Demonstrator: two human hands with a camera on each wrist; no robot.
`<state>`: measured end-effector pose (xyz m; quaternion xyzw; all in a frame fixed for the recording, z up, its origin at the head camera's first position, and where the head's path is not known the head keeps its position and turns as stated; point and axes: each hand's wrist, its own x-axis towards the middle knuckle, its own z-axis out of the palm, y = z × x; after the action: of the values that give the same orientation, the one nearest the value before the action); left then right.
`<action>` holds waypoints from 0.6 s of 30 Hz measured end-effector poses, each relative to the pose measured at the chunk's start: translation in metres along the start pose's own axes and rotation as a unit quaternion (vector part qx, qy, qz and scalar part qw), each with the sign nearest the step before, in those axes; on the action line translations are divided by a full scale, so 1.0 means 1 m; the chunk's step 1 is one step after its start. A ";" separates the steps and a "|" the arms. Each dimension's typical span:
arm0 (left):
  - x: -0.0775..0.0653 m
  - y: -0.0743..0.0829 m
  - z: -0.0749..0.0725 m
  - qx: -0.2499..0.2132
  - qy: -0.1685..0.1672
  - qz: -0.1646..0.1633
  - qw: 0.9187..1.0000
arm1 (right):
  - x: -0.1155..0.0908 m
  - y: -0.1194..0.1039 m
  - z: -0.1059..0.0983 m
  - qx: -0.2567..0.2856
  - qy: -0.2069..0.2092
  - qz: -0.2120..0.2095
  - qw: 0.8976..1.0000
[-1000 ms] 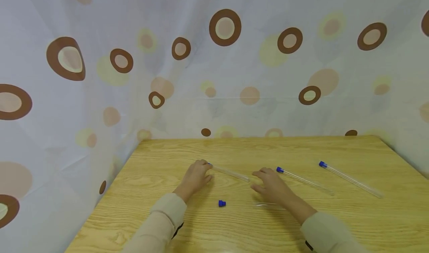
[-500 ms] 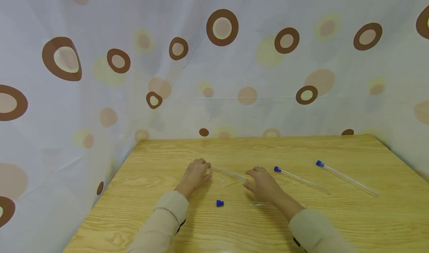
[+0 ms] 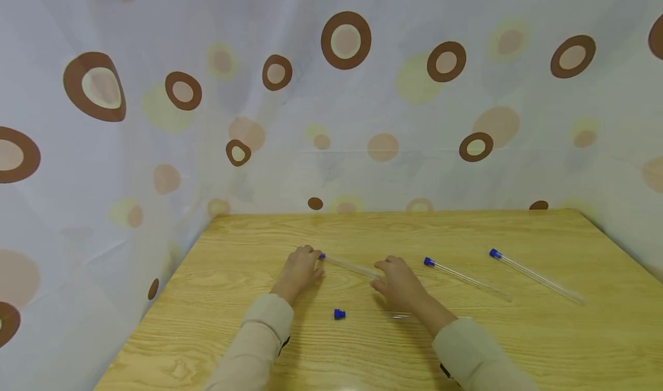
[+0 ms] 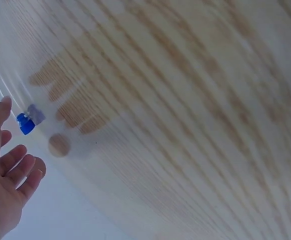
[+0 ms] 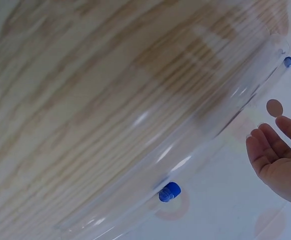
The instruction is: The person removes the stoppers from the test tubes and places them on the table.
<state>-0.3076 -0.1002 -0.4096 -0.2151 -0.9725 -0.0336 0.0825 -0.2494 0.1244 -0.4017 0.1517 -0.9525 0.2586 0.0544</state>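
A clear test tube (image 3: 349, 265) with a blue cap (image 3: 322, 256) lies slantwise on the table between my hands. My left hand (image 3: 298, 273) is at its capped end, fingertips beside the cap. At the other end, my right hand (image 3: 401, 284) has thumb and forefinger apart around the tip, which is partly hidden. Both the left hand (image 4: 10, 185) and right hand (image 5: 280, 155) show loosely spread fingers in their wrist views, with no grip visible. A loose blue stopper (image 3: 339, 314) lies nearer me. Partly behind my right forearm is another clear tube (image 3: 401, 315).
Two more blue-capped tubes lie slantwise to the right, one nearer (image 3: 468, 280) and one farther out (image 3: 538, 278). The wood-grain table (image 3: 259, 235) meets a patterned white curtain (image 3: 290, 172) at its back and left.
My right hand has moved left to the uncapped end of the middle tube. The left hand stays by the cap, which shows more clearly now than half a second ago.
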 end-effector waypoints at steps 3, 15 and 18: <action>0.002 -0.001 0.001 0.000 -0.012 -0.012 1.000 | 0.002 -0.002 0.001 -0.006 -0.007 0.002 1.000; 0.006 0.004 0.004 -0.011 -0.053 -0.051 0.997 | 0.012 -0.001 0.012 -0.004 -0.009 -0.012 1.000; 0.007 0.005 0.005 -0.007 -0.060 -0.059 0.996 | 0.012 -0.002 0.014 -0.005 -0.010 -0.008 1.000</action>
<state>-0.3126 -0.0927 -0.4133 -0.1591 -0.9865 -0.0323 0.0203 -0.2610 0.1129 -0.4105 0.1614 -0.9531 0.2514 0.0479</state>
